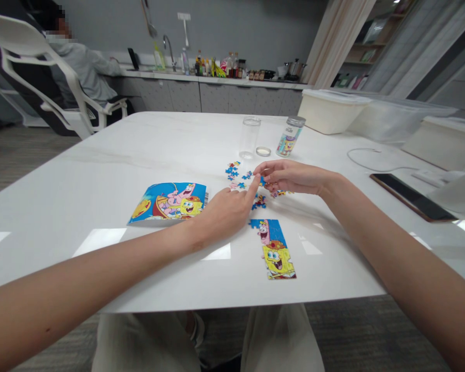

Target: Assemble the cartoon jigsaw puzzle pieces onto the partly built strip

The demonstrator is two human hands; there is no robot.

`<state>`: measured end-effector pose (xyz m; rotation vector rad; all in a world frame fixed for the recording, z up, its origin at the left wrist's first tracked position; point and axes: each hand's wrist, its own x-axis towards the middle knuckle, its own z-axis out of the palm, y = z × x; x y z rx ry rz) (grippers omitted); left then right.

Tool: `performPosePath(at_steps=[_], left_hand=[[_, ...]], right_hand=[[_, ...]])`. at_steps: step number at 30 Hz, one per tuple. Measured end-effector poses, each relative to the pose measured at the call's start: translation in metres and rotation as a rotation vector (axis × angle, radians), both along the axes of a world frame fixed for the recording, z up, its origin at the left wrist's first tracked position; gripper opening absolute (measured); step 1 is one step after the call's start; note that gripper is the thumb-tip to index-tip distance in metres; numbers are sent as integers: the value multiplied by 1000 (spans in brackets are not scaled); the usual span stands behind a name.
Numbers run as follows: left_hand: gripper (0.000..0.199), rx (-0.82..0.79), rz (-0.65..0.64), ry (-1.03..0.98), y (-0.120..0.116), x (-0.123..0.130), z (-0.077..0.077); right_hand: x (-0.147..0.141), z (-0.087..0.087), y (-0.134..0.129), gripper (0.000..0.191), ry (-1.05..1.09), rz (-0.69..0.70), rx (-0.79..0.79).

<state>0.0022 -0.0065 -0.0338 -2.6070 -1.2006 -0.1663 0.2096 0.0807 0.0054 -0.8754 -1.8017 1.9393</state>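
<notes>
Over loose jigsaw pieces in the middle of the white table [112,155], my right hand [290,176] pinches a small blue puzzle piece [262,181] between thumb and fingers. My left hand [232,209] reaches in beside it, index finger stretched out to the same piece; its other fingers are curled and its thumb is hidden. Loose pieces [232,169] lie beyond my hands, more pieces [259,202] just below them. Nearer me is a joined puzzle strip [276,250] with a pink and a yellow cartoon figure. A curved picture sheet [174,201] stands left of my left hand.
A clear jar [250,138], its loose lid [263,151] and a printed canister [290,137] stand farther back. At right are a phone [411,196], a white cable [372,166] and storage boxes [333,111]. A person [83,67] sits at the far left.
</notes>
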Motion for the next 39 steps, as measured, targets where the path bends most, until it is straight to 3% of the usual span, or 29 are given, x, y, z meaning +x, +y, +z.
performPosePath(at_steps=[10,24,39], left_hand=[[78,-13,31,-29,0,0,-1],[55,-16,15,-44,-1,-1,0],[54,5,5,-29,0,0,-2]], right_hand=[[-2,7,-6,29,-10,36,22],[1,4,-1,23,4,-37,33],[2,1,0,22,10,10,15]])
